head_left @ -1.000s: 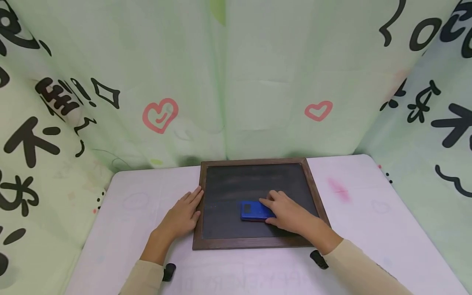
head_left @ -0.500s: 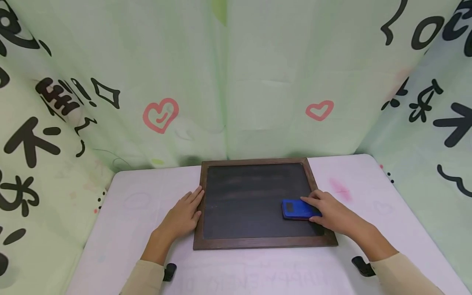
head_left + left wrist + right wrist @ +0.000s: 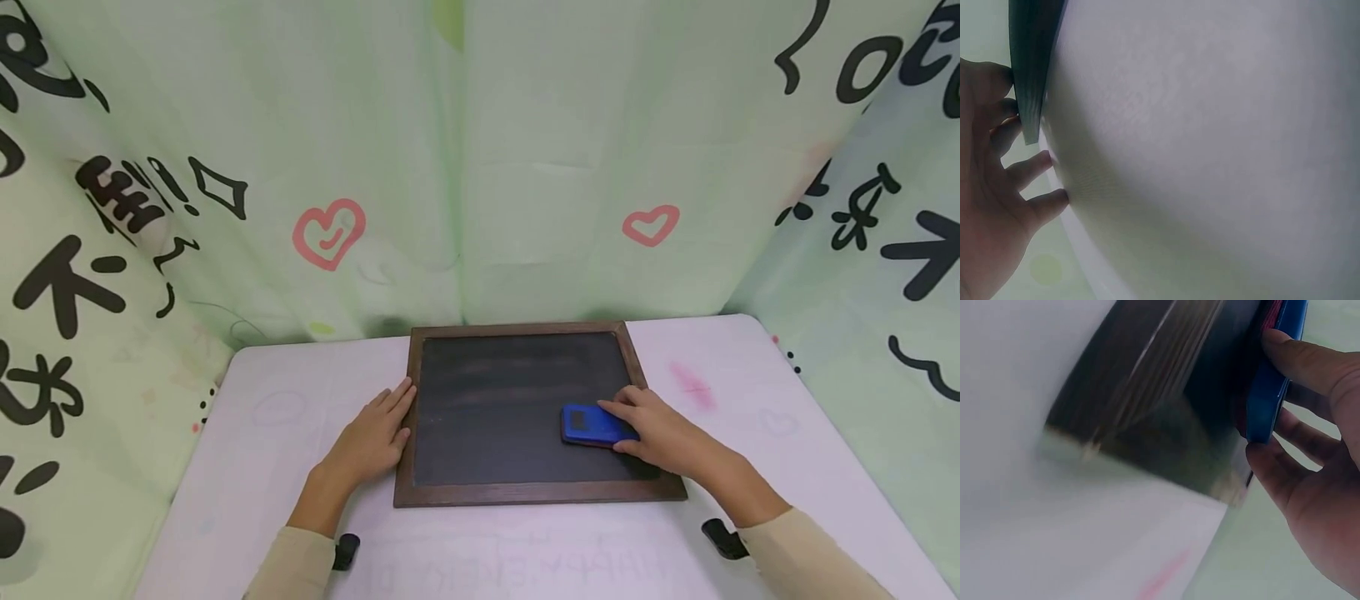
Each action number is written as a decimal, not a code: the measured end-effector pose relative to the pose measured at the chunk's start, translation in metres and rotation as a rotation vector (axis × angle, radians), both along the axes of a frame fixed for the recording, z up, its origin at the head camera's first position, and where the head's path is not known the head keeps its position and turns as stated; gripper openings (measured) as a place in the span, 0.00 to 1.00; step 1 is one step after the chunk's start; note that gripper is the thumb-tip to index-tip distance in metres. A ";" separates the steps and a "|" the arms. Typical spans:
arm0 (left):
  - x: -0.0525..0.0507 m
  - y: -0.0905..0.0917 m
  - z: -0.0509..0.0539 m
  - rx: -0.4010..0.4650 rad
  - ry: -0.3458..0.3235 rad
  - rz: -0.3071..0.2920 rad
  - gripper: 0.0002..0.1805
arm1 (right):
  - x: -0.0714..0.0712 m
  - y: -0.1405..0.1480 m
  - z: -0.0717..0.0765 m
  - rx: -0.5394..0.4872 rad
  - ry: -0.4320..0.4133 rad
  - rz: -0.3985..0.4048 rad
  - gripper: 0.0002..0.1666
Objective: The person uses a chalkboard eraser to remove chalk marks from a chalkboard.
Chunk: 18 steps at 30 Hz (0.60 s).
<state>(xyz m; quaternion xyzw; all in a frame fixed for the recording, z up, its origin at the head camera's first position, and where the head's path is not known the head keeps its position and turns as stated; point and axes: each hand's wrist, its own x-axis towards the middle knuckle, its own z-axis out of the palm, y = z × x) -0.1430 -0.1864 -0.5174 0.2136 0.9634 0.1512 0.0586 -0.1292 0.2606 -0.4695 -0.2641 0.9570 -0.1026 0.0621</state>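
A small blackboard (image 3: 487,417) in a brown wooden frame lies flat on the table. My right hand (image 3: 660,429) grips a blue board eraser (image 3: 588,423) by its right end, over the lower right of the dark surface. In the right wrist view the thumb and fingers pinch the eraser (image 3: 1266,403), whose reddish underside faces the board. My left hand (image 3: 367,437) rests against the left side of the frame, fingers extended. The left wrist view shows its fingertips touching the frame (image 3: 1032,69) and the table, with nothing held.
The white table (image 3: 510,550) has a pink smudge (image 3: 692,386) to the right of the board and faint marks near the front. A pale green curtain (image 3: 540,150) with hearts and black lettering hangs behind and at both sides.
My right hand has slid the eraser from the board's middle to its right side, then slightly back left. The left hand stays at the frame.
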 end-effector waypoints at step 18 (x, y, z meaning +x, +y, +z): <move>0.000 0.001 0.002 0.001 -0.030 0.012 0.36 | -0.017 -0.098 -0.002 -0.007 -0.045 0.144 0.38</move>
